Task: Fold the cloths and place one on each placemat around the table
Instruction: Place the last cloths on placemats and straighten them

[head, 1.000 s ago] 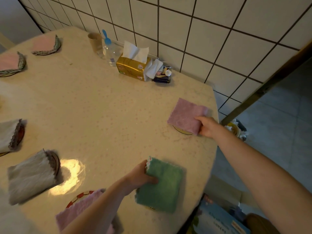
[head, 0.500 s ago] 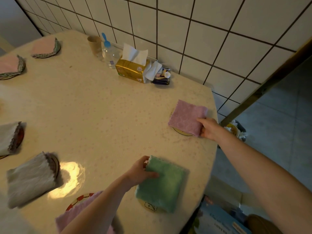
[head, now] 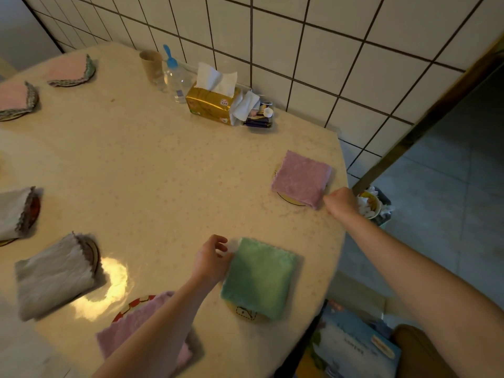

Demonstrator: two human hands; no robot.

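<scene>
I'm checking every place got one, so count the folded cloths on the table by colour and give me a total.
Pink or mauve cloths: 4
Grey-white cloths: 2
Green cloth: 1
Total: 7 folded cloths in view

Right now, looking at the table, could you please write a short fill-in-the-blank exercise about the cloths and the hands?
1. The left hand is beside the folded ____ cloth.
2. The right hand is near a corner of the folded ____ cloth close to the table edge.
3. The gold tissue box stands against the ____ wall.
4. Each folded cloth lies on a round ____.

Missing words: green; pink; tiled; placemat
</scene>
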